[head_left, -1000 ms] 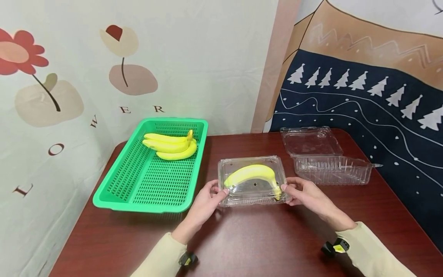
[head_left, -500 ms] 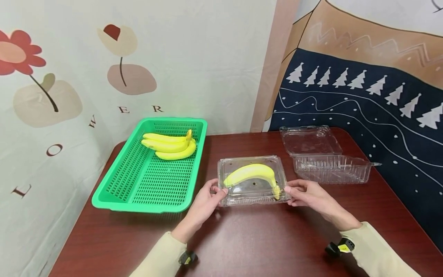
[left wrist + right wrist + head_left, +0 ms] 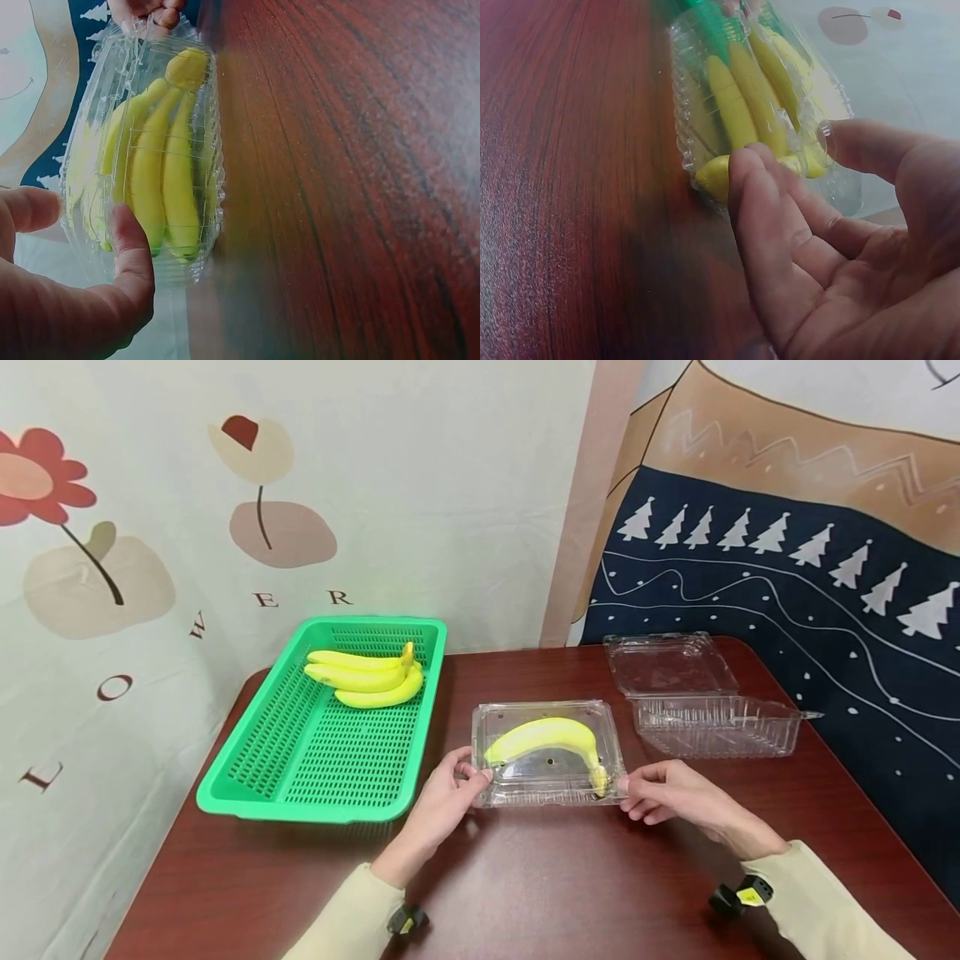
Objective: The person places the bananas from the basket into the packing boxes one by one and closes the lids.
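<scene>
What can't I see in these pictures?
Head view: other bananas in the clear box; the top banana hides them.
Left wrist view: most of the right hand; the top edge cuts it off.
Right wrist view: most of the green basket; the top edge cuts it off.
Head view: whether the clear box is snapped shut; too small to tell.

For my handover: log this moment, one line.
Left hand: grips clear box; right hand: same; bananas: inside; lid: down; second box: open.

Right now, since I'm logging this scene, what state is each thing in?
Near clear container: lid down over bananas; latching unclear.
Far clear container: lid swung open.
Green basket: upright, holding more bananas.
Left hand: pinching near container's left front corner.
Right hand: pinching its right front corner.
</scene>
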{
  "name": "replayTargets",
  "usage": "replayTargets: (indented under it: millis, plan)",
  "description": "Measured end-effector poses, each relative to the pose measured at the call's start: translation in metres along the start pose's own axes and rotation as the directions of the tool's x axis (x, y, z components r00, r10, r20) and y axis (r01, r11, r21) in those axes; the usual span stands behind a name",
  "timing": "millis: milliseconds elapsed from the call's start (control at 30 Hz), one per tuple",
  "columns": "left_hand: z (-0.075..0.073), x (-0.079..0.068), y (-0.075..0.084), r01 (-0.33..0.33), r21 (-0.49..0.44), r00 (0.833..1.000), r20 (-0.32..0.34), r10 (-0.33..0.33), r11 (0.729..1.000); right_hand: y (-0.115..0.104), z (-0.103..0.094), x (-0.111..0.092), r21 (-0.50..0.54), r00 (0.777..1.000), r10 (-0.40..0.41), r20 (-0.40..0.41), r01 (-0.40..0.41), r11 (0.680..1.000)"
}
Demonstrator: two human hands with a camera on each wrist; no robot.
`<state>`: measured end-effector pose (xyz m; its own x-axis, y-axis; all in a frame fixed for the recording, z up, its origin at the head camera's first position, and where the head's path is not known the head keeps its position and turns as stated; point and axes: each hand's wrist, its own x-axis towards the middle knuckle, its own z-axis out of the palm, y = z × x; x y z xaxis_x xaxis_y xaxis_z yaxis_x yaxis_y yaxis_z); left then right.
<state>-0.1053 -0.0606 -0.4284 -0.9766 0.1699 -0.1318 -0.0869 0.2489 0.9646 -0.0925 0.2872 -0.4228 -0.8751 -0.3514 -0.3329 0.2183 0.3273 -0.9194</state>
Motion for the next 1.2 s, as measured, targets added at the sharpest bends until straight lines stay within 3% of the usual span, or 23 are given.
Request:
replayTargets:
  millis: [300, 600, 900, 1067, 1200]
  plan:
    - [-0.005, -0.002, -0.004, 0.027, -0.052, 0.999, 0.032, -0.026, 0.998, -0.001, 0.001, 0.003, -0.01, 1.0, 0.013, 0.009, -0.013, 1.0]
    - [-0.008, -0.015, -0.009, 0.085, -0.106, 0.992, 0.102, -0.074, 0.991, -0.001, 0.002, 0.003, 0.036, 0.999, -0.008, 0.032, 0.007, 0.999]
    - [-0.016, -0.014, -0.009, 0.109, -0.049, 0.971, 0.218, -0.096, 0.993, 0.001, 0.001, 0.004, 0.057, 0.999, -0.013, 0.041, 0.011, 0.998]
    - [-0.016, -0.012, -0.012, 0.131, -0.062, 0.964, 0.239, -0.113, 0.989, 0.001, 0.002, 0.004, 0.075, 0.999, -0.011, 0.051, 0.007, 0.997]
    - [-0.016, -0.012, -0.014, 0.147, -0.069, 0.949, 0.292, -0.121, 0.987, 0.002, 0.001, 0.004, 0.088, 0.997, -0.012, 0.075, 0.005, 0.996]
